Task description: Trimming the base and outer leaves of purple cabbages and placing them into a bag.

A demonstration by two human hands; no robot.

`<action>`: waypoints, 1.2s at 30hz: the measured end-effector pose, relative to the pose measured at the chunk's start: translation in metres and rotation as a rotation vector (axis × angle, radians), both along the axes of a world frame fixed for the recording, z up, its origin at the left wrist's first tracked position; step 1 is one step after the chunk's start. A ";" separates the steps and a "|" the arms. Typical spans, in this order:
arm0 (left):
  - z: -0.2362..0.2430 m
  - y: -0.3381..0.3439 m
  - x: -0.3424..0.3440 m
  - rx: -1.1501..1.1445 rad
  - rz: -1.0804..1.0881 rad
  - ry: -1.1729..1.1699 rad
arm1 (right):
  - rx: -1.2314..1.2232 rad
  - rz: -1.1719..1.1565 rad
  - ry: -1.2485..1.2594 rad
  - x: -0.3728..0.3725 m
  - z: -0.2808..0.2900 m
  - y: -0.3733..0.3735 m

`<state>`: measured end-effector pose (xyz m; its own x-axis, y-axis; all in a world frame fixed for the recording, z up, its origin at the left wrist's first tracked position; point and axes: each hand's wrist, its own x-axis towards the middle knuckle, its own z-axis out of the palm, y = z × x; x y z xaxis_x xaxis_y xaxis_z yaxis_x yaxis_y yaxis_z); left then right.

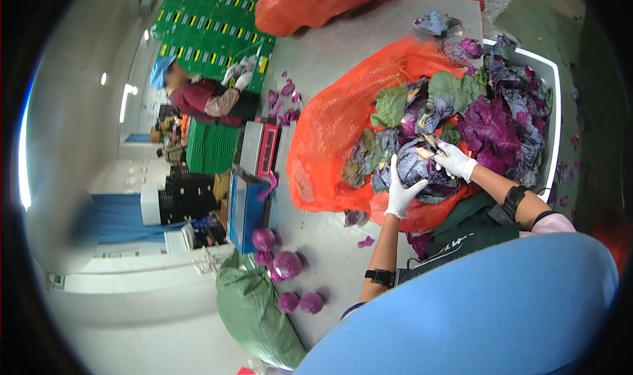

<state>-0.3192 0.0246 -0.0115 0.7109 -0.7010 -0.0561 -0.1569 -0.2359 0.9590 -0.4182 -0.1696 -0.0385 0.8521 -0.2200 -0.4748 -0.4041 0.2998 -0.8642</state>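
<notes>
A red cabbage (411,167) with its pale cut stem facing up lies on the orange mesh sack (330,131). My left hand (401,192), in a white glove, grips its near side with the thumb spread from the fingers. Over the stem, my right hand (456,162), also gloved, is closed around a slim tool that looks like a small knife (432,148); its blade is hard to make out. Loose green and purple outer leaves (389,106) surround the cabbage. To the right of my right hand lies a heap of purple leaves (489,128).
A white-rimmed bin (558,111) full of leaves stands at the right. Several trimmed cabbages (287,265) sit on the metal table (333,243) near a scale (266,149) and blue box (242,213). A co-worker (198,98) stands by green crates (204,26). More orange sacks (316,4) lie beyond.
</notes>
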 end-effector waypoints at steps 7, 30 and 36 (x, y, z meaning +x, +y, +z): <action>-0.011 0.009 -0.018 -0.080 0.569 0.382 | -0.500 0.160 -0.364 0.000 -0.014 0.038; 0.049 -0.035 -0.040 -0.650 0.490 1.114 | -0.181 -0.656 -0.225 -0.042 0.067 -0.071; -0.028 -0.009 -0.028 -0.004 0.740 0.889 | -0.230 -0.462 0.208 -0.103 0.016 -0.149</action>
<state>-0.3470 0.0152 -0.0392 0.6586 -0.1313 -0.7410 0.7487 0.0149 0.6627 -0.5212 -0.3187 -0.0223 0.5361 -0.6665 -0.5180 -0.4443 0.2990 -0.8445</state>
